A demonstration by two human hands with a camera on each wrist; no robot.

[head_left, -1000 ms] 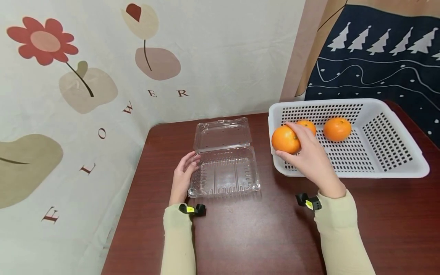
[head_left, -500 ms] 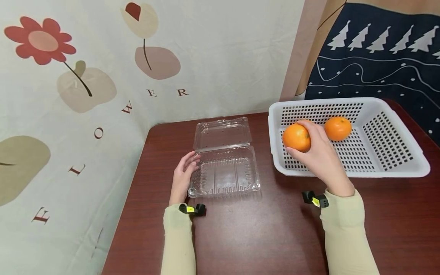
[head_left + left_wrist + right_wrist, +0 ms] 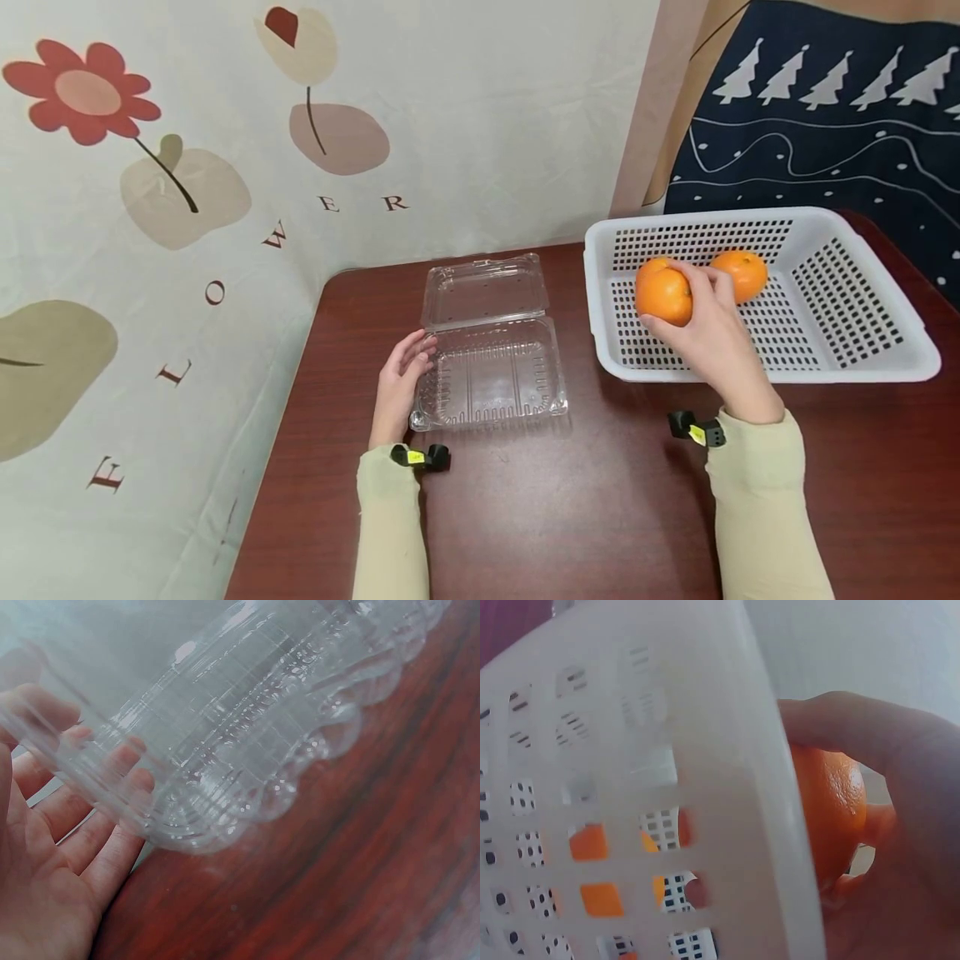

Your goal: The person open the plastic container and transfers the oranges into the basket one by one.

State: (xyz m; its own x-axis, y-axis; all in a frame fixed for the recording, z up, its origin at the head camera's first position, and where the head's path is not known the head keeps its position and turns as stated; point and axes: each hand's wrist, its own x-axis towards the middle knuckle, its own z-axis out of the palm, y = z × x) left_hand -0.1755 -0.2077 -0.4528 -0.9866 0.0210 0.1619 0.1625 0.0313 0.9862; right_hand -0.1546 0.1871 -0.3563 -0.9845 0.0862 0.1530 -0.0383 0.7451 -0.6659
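My right hand (image 3: 712,333) grips an orange (image 3: 663,296) inside the left part of the white basket (image 3: 885,371), thumb on the near side and fingers over the top. In the right wrist view that orange (image 3: 832,810) shows past the basket's pale rim (image 3: 780,772), which covers part of it. A second orange (image 3: 742,275) sits just right of the fingers; another is mostly hidden behind the held one. At the left, my left hand (image 3: 397,387) rests against the side of an opened clear plastic clamshell box (image 3: 491,379). Its relaxed fingers (image 3: 97,832) show through the clear wall.
The box's lid (image 3: 486,292) lies folded back toward the wall. Brown wooden table (image 3: 540,517) lies under everything. A flower-printed cloth (image 3: 480,108) hangs behind, with a dark tree-printed cloth (image 3: 810,158) behind the basket.
My right hand has carried the held orange rightward, from the basket's left rim to farther inside, covering most of the orange behind it. The left hand and clamshell box have stayed in place.
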